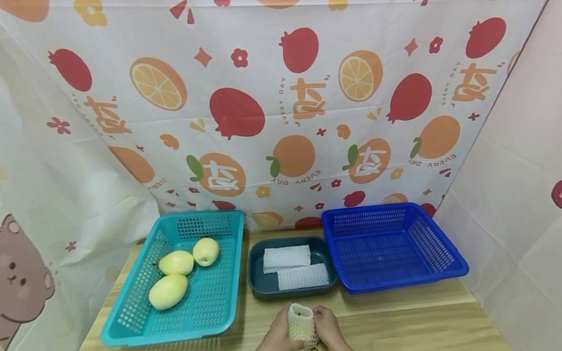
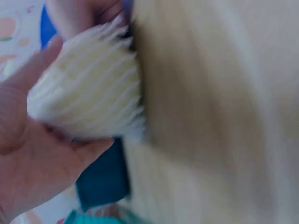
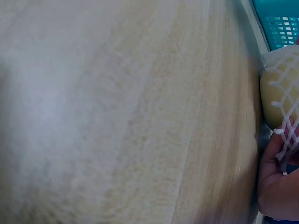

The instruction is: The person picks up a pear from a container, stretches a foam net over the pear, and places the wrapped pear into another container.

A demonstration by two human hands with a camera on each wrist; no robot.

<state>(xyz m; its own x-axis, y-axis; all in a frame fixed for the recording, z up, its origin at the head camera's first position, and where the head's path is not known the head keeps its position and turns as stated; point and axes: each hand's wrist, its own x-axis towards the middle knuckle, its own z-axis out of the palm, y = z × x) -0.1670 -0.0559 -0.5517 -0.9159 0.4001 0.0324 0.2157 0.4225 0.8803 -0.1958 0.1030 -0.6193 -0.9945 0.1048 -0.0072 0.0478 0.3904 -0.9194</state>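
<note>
Two forearms slant inward from the bottom of the head view, bringing both hands together over the pale wood-grained worktop, just in front of the near edge of a dark teal, rounded rectangular tray. Between the hands is a pale yellow, rounded fruit inside a white foam-mesh sleeve, whose ring-shaped opening faces upward. The left hand is curved round the sleeved fruit from the left; in the left wrist view its palm lies behind the fruit, with digits along two opposite sides. The right hand is bent in from the right, its fingers drawn close together and pinching the mesh; the right wrist view shows them at the sleeve's ragged edge, part of the hand being cropped. Two flattened white foam-mesh sleeves lie in the tray. Along the worktop's left edge stands a turquoise perforated plastic basket with three pale yellow pears toward its left side; near the far right corner stands a deep blue perforated plastic basket.
</note>
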